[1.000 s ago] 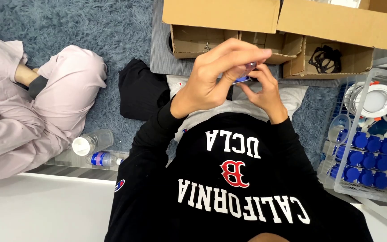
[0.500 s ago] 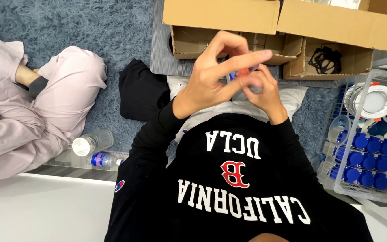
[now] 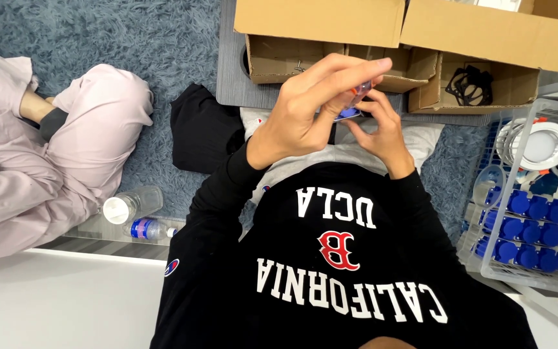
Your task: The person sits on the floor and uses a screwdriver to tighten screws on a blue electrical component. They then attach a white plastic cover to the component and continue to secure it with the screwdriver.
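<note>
While both hands are raised in front of the chest, a small blue part (image 3: 350,111) with an orange-red bit on it sits between them, just above the black sweatshirt (image 3: 330,271) and short of the cardboard boxes (image 3: 321,22). The left hand (image 3: 305,113) covers it from above with fingers curled and the forefinger stretched over the top, pinching the piece; the right hand (image 3: 379,132) meets it from below, thumb and fingertips closed on its lower edge. How the piece is made cannot be told, since the fingers hide most of it. Judging by the grip, the fitting or twisting of this one part looks underway and not finished, as neither hand has let go. To the right of the part stands a clear plastic crate (image 3: 531,220) with rows of similar blue pieces (image 3: 537,223) and white round lamp fittings (image 3: 540,145), which suggests many parts are handled this way; which are done cannot be told. Beyond the part, an open box holds black cords (image 3: 469,84). To its left, on the blue rug (image 3: 98,32), sits another person in pink clothes (image 3: 53,155), with two clear bottles (image 3: 134,216) lying beside them.
</note>
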